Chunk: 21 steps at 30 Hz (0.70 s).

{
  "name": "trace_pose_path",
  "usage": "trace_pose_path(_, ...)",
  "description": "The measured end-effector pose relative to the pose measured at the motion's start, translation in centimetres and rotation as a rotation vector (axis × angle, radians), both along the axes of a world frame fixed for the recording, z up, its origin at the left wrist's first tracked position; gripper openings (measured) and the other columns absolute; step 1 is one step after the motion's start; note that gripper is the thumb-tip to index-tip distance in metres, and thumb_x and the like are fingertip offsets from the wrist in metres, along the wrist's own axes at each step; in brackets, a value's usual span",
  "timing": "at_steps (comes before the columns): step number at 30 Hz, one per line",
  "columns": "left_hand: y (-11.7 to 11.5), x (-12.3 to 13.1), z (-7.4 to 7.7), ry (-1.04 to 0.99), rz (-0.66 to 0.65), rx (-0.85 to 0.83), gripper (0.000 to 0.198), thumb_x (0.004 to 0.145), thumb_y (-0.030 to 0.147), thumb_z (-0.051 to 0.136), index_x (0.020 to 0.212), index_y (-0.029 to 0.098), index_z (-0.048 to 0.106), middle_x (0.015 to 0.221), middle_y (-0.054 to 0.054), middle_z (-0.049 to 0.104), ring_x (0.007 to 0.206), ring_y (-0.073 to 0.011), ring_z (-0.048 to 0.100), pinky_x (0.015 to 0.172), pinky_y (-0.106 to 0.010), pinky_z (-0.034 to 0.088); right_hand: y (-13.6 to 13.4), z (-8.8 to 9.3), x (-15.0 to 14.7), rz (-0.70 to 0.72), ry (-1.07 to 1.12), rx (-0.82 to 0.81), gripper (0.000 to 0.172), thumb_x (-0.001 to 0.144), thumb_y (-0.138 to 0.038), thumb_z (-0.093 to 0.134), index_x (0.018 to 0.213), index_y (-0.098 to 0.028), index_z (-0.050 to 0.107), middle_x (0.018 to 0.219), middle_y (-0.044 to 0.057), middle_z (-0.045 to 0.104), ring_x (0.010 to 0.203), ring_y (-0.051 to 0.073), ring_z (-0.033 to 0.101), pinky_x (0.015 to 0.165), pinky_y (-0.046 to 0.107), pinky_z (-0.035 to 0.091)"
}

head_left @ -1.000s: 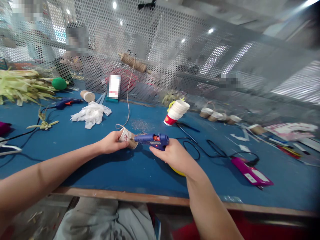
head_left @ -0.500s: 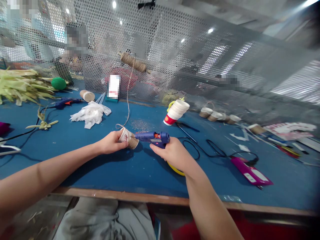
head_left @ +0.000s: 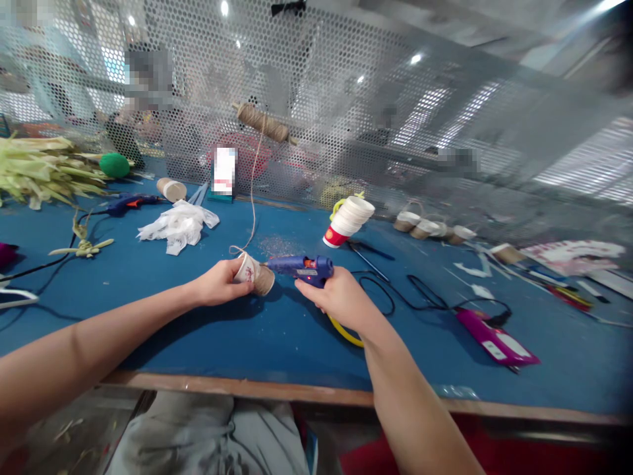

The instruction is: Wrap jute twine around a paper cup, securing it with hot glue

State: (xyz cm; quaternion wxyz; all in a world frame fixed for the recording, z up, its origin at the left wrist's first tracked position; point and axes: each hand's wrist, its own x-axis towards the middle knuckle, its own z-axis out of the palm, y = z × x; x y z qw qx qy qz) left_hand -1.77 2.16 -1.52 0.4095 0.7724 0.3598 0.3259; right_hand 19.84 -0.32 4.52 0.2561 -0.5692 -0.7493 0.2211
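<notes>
My left hand is closed around a small paper cup, held tilted above the table. Brown twine wraps the cup's lower part, and a strand of twine runs from it up to a spool on the mesh panel. In my right hand is a blue glue gun, gripped by its handle. The gun's nozzle points left at the twine-wrapped part of the cup; whether it touches I cannot tell. A yellow ring-shaped thing lies partly hidden beneath my right hand.
Stacked paper cups stand behind the gun, beside scissors. White lace, a second glue gun and corn husks lie left. Rightward are a black cable, a purple power bank-like block and several twine-wrapped cups.
My right hand and the glue gun have shifted very slightly left and up. My left hand keeps the cup in nearly the same place.
</notes>
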Motion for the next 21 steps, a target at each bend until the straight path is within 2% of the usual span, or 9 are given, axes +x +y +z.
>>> trace_pose_path(6,-0.1,0.0,0.0,-0.01,0.005,-0.032,0.029,0.073,0.027,0.049,0.095,0.008,0.054,0.083,-0.005,0.06,0.074,-0.0152,0.055,0.07,-0.025,0.045,-0.4,0.3,0.1,-0.001,-0.013,-0.046,0.018,0.067,-0.032,0.053,0.059,-0.016,0.051,0.045,-0.003,0.046,0.044,0.01,0.042,0.046,0.024,0.036)
trace_pose_path(12,-0.1,-0.1,-0.1,-0.001,0.002,0.028,0.026,0.072,0.026,0.05,0.091,0.008,0.055,0.082,-0.006,0.06,0.074,-0.0161,0.055,0.069,-0.026,0.045,0.0,0.2,0.0,0.005,0.005,-0.029,0.018,0.068,-0.031,0.052,0.057,-0.017,0.049,0.044,-0.004,0.044,0.044,0.01,0.041,0.047,0.024,0.036)
trace_pose_path(21,0.0,0.0,0.2,-0.066,-0.023,-0.066,0.03,0.073,0.028,0.049,0.096,0.009,0.054,0.089,-0.007,0.063,0.077,-0.0159,0.058,0.073,-0.026,0.046,-1.2,0.9,-0.2,0.029,-0.002,-0.081,0.02,0.067,-0.031,0.052,0.054,-0.017,0.046,0.045,-0.003,0.044,0.043,0.009,0.039,0.044,0.023,0.033)
